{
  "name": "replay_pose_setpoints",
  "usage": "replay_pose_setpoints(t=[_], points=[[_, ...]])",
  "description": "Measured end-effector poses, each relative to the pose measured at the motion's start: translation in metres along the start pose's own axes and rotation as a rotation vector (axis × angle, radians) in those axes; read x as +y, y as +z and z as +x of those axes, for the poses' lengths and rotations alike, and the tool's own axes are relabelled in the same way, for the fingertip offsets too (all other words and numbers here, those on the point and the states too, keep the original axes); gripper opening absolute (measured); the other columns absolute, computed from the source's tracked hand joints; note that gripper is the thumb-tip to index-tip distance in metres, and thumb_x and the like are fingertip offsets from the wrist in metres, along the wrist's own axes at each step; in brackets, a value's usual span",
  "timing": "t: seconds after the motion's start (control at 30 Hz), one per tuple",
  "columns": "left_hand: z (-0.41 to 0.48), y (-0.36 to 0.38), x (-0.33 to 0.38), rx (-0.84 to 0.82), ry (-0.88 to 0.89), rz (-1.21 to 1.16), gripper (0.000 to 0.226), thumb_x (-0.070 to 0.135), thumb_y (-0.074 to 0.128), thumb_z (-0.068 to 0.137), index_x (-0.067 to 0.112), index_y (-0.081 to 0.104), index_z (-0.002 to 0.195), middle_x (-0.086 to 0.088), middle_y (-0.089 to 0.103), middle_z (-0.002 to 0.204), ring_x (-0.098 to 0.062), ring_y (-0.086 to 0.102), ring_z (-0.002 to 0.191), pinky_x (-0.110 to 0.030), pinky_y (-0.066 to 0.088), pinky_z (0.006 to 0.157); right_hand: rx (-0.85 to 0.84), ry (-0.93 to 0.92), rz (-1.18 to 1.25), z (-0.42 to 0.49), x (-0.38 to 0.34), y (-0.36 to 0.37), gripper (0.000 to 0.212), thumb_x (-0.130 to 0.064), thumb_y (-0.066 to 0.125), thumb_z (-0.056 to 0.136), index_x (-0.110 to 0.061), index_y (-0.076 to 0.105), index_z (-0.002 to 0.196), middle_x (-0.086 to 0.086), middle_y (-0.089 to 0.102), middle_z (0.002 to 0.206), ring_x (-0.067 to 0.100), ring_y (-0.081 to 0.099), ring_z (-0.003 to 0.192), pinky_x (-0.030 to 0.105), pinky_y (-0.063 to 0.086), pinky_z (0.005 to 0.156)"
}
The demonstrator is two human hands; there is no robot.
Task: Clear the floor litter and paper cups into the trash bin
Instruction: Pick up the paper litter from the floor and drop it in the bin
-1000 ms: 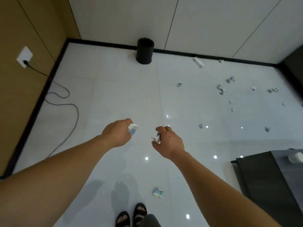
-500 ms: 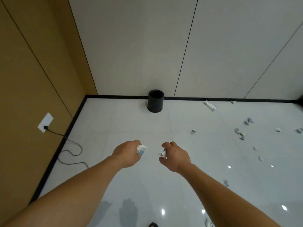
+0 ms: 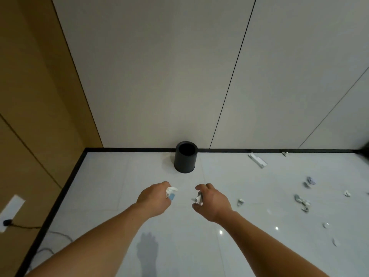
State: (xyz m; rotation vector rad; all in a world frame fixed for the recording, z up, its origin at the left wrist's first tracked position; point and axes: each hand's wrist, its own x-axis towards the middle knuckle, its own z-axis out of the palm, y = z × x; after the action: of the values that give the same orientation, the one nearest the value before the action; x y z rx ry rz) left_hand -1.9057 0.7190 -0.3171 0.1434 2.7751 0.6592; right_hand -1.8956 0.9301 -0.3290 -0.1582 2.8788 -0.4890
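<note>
One white-and-blue paper wad (image 3: 171, 191) sits pinched in the left hand (image 3: 154, 198), one greyish wad (image 3: 197, 198) in the right hand (image 3: 211, 202), both short of the single black cylindrical trash bin (image 3: 185, 162) at the far wall. About eight crumpled scraps (image 3: 309, 181) dot the glossy tiled floor (image 3: 119, 196), right.

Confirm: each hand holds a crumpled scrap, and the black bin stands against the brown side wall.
Wrong wall: the head view shows the black bin against the white back wall. The left hand holds a crumpled scrap, the right hand another scrap.
</note>
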Motion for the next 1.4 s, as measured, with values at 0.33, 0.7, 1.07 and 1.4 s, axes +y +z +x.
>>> replay_pose_setpoints(t=[0.33,0.7,1.07,1.4], points=[[0.241,-0.049,0.015,-0.088,0.043,0.053,0.031,0.037,0.058,0.091,0.025,0.049,0.118,-0.001,0.062,0.107,-0.018,0.056,0.084,-0.026,0.042,0.066,-0.008,0.117,0.071,0.204,0.049,-0.039,0.062,-0.046,0.063,0.085,-0.028,0.041,0.139,-0.003,0.051,0.13,0.02,0.059,0.107,0.028,0.049,0.083],[0.478,-0.068,0.057,-0.107,-0.022,0.029,0.032,0.032,0.061,0.089,0.023,0.051,0.118,-0.003,0.063,0.109,-0.017,0.051,0.082,-0.024,0.038,0.067,-0.066,0.082,0.09,0.445,0.133,-0.094,0.06,-0.046,0.064,0.087,-0.027,0.041,0.139,-0.001,0.051,0.13,0.02,0.058,0.105,0.026,0.047,0.081],[0.711,-0.037,0.012,-0.331,-0.001,0.068,0.029,0.034,0.054,0.091,0.023,0.05,0.118,-0.003,0.063,0.11,-0.023,0.06,0.096,-0.03,0.048,0.076,-0.201,0.261,0.185,0.638,0.181,-0.032,0.062,-0.044,0.064,0.086,-0.028,0.04,0.14,-0.002,0.049,0.132,0.02,0.056,0.111,0.027,0.048,0.088],[0.903,0.139,-0.075,-0.482,-0.069,0.048,0.028,0.028,0.06,0.088,0.022,0.051,0.114,-0.003,0.064,0.103,-0.02,0.058,0.087,-0.027,0.045,0.068,-0.259,0.414,0.32,0.82,0.271,0.158,0.065,-0.039,0.068,0.085,-0.028,0.038,0.141,0.0,0.047,0.133,0.021,0.055,0.11,0.03,0.051,0.09]])
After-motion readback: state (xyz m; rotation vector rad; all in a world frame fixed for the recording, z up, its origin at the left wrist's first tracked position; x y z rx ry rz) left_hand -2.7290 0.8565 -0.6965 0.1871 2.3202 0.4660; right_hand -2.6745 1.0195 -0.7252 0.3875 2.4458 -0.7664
